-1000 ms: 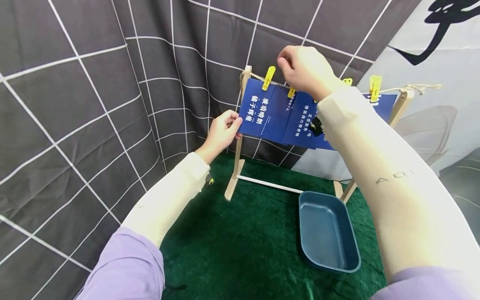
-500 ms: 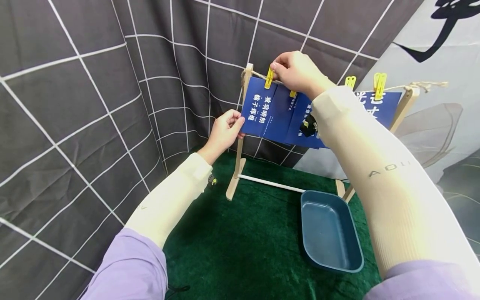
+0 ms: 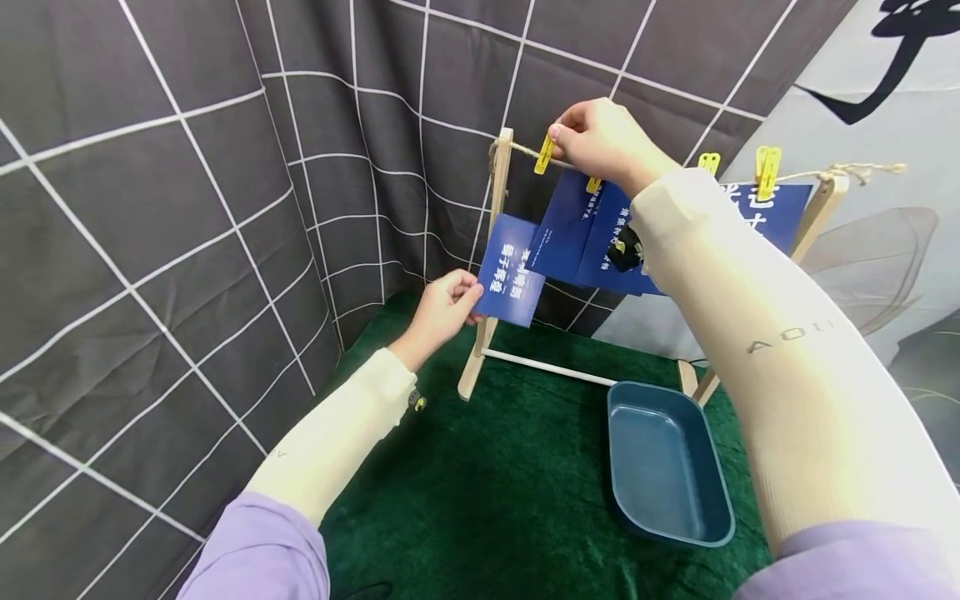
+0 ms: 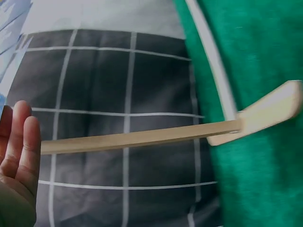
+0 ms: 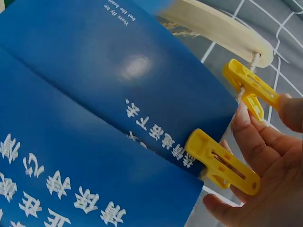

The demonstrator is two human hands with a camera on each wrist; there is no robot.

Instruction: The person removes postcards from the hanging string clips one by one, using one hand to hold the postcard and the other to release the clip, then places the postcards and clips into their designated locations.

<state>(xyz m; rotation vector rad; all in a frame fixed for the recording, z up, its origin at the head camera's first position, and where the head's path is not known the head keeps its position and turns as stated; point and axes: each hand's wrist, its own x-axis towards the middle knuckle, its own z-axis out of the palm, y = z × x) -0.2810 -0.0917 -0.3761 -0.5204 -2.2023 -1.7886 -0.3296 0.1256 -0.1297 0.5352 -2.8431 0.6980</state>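
Note:
My left hand (image 3: 442, 308) pinches the lower left edge of a blue card (image 3: 513, 271) with white lettering, held below the rope and apart from it. Up at the rope (image 3: 524, 150), my right hand (image 3: 611, 143) pinches a yellow clothespin (image 3: 544, 157) between thumb and fingers. In the right wrist view that clothespin (image 5: 251, 87) sits on the rope near the wooden post's end, and another yellow clothespin (image 5: 222, 161) grips overlapping hanging blue cards (image 5: 94, 109). The left wrist view shows only some fingers (image 4: 29, 146) of the left hand; the pinch is out of sight.
The wooden rack has a left post (image 3: 498, 187), a right post (image 3: 817, 218) and a white crossbar (image 3: 551, 367) near the green cloth (image 3: 480, 500). A blue-green basin (image 3: 731, 533) stands at right. More yellow clothespins (image 3: 768, 173) hold cards farther right. Gridded dark fabric (image 3: 187, 208) hangs behind.
The right hand moved left and took hold of the leftmost clothespin. The leftmost card came free of it, and the left hand lowered that card away from the rope.

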